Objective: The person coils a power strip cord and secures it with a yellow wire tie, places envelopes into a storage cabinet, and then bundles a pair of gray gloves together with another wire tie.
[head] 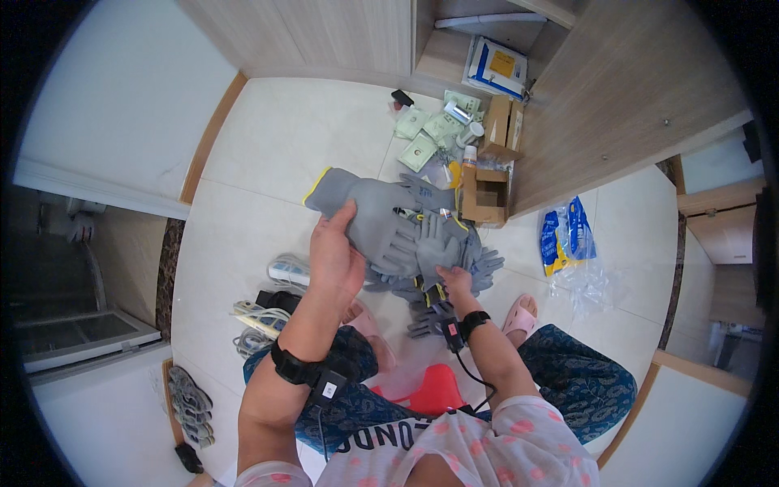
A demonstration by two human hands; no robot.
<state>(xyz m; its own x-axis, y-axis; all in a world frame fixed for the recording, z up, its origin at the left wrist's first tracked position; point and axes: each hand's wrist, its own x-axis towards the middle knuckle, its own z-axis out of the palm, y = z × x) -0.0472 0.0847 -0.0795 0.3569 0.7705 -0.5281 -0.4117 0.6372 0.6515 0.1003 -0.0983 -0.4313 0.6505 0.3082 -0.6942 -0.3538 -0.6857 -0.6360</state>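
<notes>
My left hand (338, 252) grips a grey coated work glove (380, 213) with a yellow-edged cuff, thumb on top, and holds it above the floor. The glove's fingers point to the right. My right hand (455, 280) pinches the fingers of a grey glove (435, 243) lying against the first one. Whether these two gloves are joined, I cannot tell. Beneath and beyond both hands lies a heap of similar grey gloves (485, 268), some with yellow or dark cuffs. Part of the heap is hidden by the held gloves.
Beyond the heap are open cardboard boxes (485, 198), banknote-like papers (419, 151) and small bottles (470, 155). An open cabinet door (614, 97) stands at right, near blue-yellow plastic packaging (567, 237). Power strips (258, 316) lie at left. A red stool (432, 389) is beneath me.
</notes>
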